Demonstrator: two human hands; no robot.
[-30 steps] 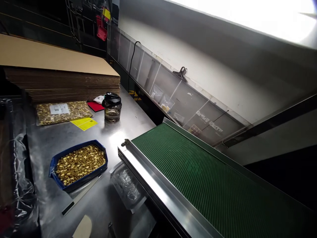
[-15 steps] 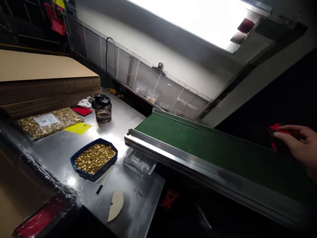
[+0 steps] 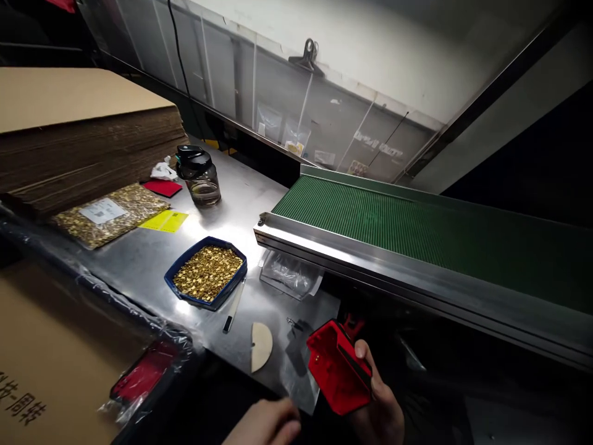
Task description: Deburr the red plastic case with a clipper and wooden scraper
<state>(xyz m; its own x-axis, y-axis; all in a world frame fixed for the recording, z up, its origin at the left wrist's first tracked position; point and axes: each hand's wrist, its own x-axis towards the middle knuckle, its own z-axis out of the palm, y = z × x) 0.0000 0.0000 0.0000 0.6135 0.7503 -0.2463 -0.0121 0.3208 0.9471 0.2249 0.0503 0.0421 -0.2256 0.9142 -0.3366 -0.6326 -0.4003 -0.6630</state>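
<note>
My right hand [image 3: 384, 398] is closed round the side of a red case [image 3: 336, 371] with dark edges, thumb along its rim. The case stands partly open, showing its red inside and a small gold dot on the left flap. At the bottom edge, my left hand [image 3: 271, 423] has its fingers curled in; whether anything is inside them is hidden. It is left of the case and apart from it. Beyond it on the metal table lie a pale half-round disc [image 3: 262, 347], a white pen-like tool [image 3: 235, 306] and a blue tray [image 3: 169, 281] of small gold metal pieces.
A green conveyor belt [image 3: 361, 207] runs off to the right. Behind the tray stand a dark-lidded jar [image 3: 201, 179], a bag of gold pieces [image 3: 125, 213] and a cardboard stack [image 3: 92, 139]. A plastic-edged carton with a wrapped red item [image 3: 146, 371] is at lower left.
My right hand has come from above the belt's far right to the front of the table, holding the red case, which now shows its inside. My left hand has entered at the bottom.
</note>
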